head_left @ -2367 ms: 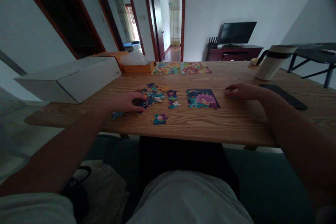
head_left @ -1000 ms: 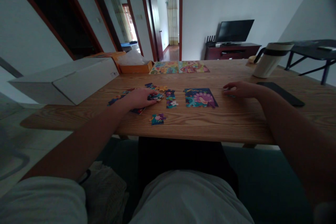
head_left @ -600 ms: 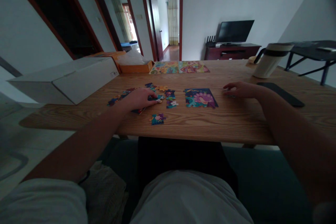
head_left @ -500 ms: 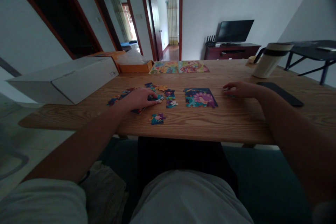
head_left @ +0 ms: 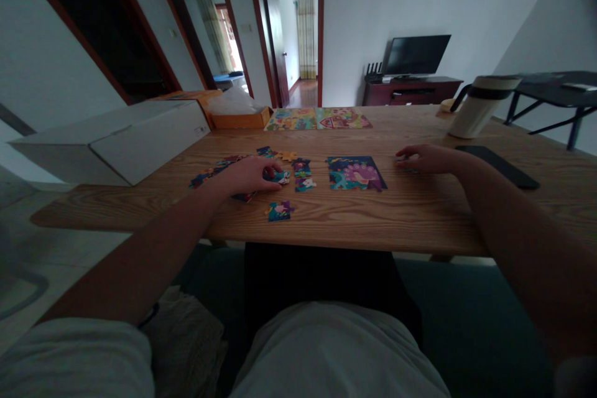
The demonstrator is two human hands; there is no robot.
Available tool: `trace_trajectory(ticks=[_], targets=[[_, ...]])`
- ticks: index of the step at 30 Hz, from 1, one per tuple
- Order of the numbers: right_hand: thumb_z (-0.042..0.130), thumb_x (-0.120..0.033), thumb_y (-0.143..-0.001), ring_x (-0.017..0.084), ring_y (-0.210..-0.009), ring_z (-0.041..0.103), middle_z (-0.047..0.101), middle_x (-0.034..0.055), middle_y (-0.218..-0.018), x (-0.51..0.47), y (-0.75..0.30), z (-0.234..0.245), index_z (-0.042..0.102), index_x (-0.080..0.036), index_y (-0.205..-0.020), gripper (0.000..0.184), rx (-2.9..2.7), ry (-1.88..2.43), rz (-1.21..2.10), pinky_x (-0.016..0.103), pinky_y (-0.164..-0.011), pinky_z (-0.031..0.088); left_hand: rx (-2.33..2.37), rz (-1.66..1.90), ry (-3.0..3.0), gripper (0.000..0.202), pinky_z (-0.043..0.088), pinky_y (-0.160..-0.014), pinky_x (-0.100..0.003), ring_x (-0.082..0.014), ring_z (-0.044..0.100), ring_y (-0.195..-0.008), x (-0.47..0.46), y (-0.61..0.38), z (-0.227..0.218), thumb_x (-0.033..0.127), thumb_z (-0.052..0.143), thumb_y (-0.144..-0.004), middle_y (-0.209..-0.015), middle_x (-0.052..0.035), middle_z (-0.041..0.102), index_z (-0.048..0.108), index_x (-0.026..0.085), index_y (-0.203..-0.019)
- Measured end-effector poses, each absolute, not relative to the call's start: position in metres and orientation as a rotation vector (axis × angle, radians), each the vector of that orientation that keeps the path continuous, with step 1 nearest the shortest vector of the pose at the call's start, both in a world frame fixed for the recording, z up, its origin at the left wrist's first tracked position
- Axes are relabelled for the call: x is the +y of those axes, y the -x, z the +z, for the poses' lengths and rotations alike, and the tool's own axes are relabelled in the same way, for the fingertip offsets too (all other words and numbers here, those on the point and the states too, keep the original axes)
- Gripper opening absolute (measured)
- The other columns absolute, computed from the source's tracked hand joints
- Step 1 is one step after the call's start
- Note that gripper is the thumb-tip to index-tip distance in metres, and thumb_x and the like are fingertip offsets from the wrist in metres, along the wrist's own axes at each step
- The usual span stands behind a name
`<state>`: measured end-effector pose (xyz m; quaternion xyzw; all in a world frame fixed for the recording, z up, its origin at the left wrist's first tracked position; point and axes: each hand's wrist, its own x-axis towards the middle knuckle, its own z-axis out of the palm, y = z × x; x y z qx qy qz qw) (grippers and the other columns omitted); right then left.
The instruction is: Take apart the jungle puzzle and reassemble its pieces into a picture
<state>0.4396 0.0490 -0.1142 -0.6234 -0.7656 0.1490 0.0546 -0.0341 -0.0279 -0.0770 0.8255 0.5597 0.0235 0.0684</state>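
My left hand [head_left: 255, 175] is over the loose pile, thumb and index finger curled around a puzzle piece [head_left: 282, 178]. To the right of its fingertips lie two puzzle pieces, a dark one [head_left: 301, 166] and a purple one with a white figure [head_left: 305, 185]. Nearer the table edge is a separate teal and purple piece [head_left: 280, 211]. My right hand [head_left: 422, 158] rests low over the table with bent fingers; a small piece shows partly beneath them, mostly hidden. Between the hands lies a joined puzzle section [head_left: 355, 173] with a pink peacock.
More loose pieces [head_left: 209, 174] spread left of and behind my left hand. Two colourful picture sheets [head_left: 317, 119] lie at the back beside an orange box [head_left: 240, 119] and a long white box [head_left: 149, 140]. On the right are a dark flat phone-like slab [head_left: 499, 166] and a tumbler [head_left: 480, 109].
The thumb and index finger of my left hand have shifted slightly around the piece, with a wider gap between them. My right hand stays in place.
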Motion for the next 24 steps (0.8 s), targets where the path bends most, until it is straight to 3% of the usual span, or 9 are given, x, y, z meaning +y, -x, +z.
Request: trace_trajectory(ticks=[4,8,11,15,24], targets=[[0.062,-0.041,-0.091,0.031,-0.099,0.071,0.072,0.0179,-0.120,0.039,-0.420,-0.107,0.069,-0.015,-0.129,0.047,-2.246,1.840,0.159,0.042,-0.089,0.054,1.633,0.043,-2.529,0.053,0.048,-0.080,-0.030,-0.0233,0.067,-0.093,-0.042,0.026,-0.074,0.059,0.070,-0.079,-0.107,-0.0055,0.074,0.072,0.024,-0.118],[0.058,-0.043,-0.094,0.031,-0.105,0.068,0.073,0.0149,-0.116,0.010,-0.364,-0.094,0.072,-0.019,-0.125,0.041,-2.461,1.392,-0.020,0.044,-0.097,0.051,1.538,-0.023,-2.549,0.044,0.046,-0.074,-0.029,-0.0217,0.067,-0.084,-0.058,0.017,-0.071,0.059,0.067,-0.082,-0.094,-0.0030,0.074,0.074,0.025,-0.110],[0.062,-0.040,-0.093,0.030,-0.112,0.065,0.073,0.0119,-0.119,-0.012,-0.315,-0.089,0.074,-0.022,-0.119,0.034,-2.778,1.005,0.013,0.043,-0.105,0.044,1.478,0.002,-2.616,0.046,0.047,-0.083,-0.030,-0.0234,0.067,-0.094,-0.062,0.016,-0.070,0.058,0.067,-0.083,-0.103,-0.0047,0.073,0.073,0.024,-0.114],[0.060,-0.040,-0.095,0.029,-0.110,0.066,0.072,0.0144,-0.121,-0.024,-0.266,-0.092,0.072,-0.018,-0.123,0.038,-2.881,0.910,0.021,0.039,-0.102,0.044,1.430,0.052,-2.703,0.053,0.044,-0.101,-0.033,-0.0257,0.063,-0.116,-0.054,0.020,-0.074,0.057,0.068,-0.084,-0.127,-0.0054,0.069,0.067,0.028,-0.129],[0.062,-0.038,-0.095,0.028,-0.112,0.065,0.072,0.0144,-0.121,-0.025,-0.225,-0.111,0.067,-0.017,-0.130,0.040,-2.685,1.018,0.200,0.038,-0.098,0.044,1.470,-0.026,-2.687,0.059,0.044,-0.105,-0.036,-0.0261,0.062,-0.119,-0.046,0.019,-0.076,0.051,0.066,-0.086,-0.132,-0.0085,0.067,0.061,0.024,-0.138]])
